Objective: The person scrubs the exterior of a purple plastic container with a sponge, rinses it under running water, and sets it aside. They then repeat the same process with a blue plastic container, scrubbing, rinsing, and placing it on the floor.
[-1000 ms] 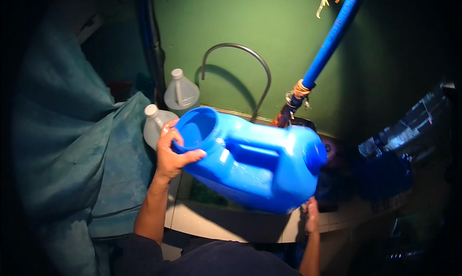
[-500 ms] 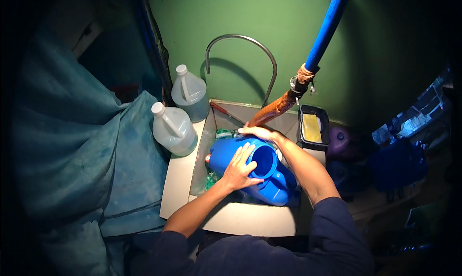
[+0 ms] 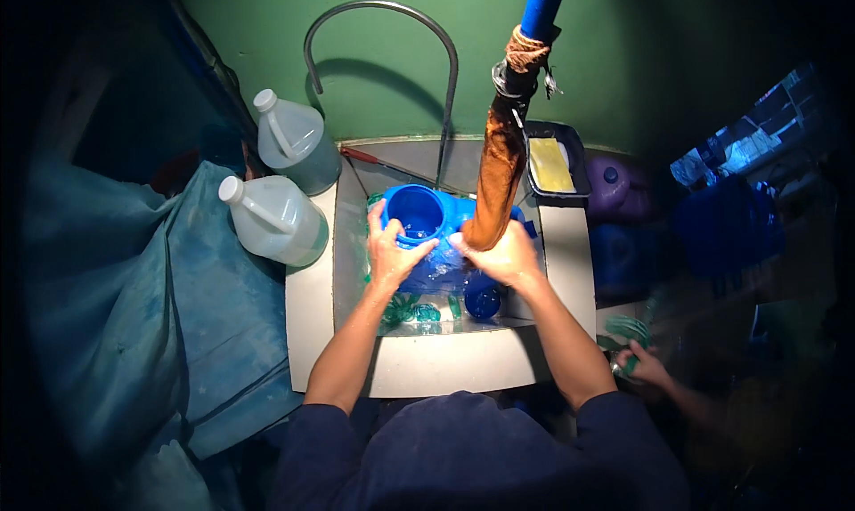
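Observation:
A large blue plastic container (image 3: 441,271) lies in the sink, its round wide mouth facing up toward me. My left hand (image 3: 390,251) is closed around the left side of that mouth, thumb along the near rim. A blue hose (image 3: 542,8) comes down from above and ends in a wet, orange-brown sleeve (image 3: 499,168). My right hand (image 3: 506,256) is closed at the sleeve's lower end, over the container; its far fingers are partly hidden. Water glistens on the container beside my right thumb. A round blue part (image 3: 482,301) shows at the container's near side.
Green plastic pieces (image 3: 414,310) lie in the sink (image 3: 347,279). Two translucent jugs (image 3: 278,222) stand on its left ledge. A black tray with a yellow sponge (image 3: 552,165) sits back right, near a purple container (image 3: 614,186). At lower right, another person's hand (image 3: 643,366) holds something green.
The container has turned, so its mouth moved to the far left. My right hand now grips the hose sleeve, which has shifted right. My view shifted, and another person's hand has come in.

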Demonstrator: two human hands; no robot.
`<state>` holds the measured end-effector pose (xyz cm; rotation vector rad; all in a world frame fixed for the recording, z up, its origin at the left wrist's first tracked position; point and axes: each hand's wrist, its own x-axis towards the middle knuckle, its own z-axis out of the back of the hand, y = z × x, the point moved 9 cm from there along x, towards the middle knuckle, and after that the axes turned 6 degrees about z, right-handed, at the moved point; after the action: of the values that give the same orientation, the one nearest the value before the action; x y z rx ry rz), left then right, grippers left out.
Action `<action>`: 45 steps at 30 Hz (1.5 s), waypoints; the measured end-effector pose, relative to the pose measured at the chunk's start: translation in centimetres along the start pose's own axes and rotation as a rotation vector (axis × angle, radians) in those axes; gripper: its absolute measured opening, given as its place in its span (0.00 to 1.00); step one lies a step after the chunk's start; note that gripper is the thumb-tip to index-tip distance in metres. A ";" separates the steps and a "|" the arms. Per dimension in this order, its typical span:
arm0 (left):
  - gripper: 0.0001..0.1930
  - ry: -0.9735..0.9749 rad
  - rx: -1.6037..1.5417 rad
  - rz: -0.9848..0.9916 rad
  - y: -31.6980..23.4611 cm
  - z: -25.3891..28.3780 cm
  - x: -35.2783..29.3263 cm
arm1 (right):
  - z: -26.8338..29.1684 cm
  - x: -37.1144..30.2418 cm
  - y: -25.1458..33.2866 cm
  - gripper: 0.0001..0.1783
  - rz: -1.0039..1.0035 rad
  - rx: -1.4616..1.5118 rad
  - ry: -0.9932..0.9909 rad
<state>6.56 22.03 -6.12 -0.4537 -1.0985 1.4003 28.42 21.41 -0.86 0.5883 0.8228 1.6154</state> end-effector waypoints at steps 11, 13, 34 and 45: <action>0.29 0.110 0.012 -0.265 -5.4 2.2 -0.8 | 0.7 8.3 -7.7 0.20 -0.074 0.491 -0.114; 0.30 0.150 0.055 -0.332 -6.0 0.8 -0.8 | -0.2 9.5 -1.7 0.18 0.198 0.630 -0.144; 0.31 0.242 -0.179 -0.304 -18.1 4.8 7.1 | 16.4 -10.7 -9.1 0.31 -0.012 0.670 -0.570; 0.30 0.391 -0.484 -0.274 -23.0 7.1 12.5 | -1.3 -23.8 -21.4 0.28 -0.550 1.162 -0.525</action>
<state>11.08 26.77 20.23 -0.8502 -1.1187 0.7561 45.61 -0.42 -16.94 1.3647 1.3231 0.3165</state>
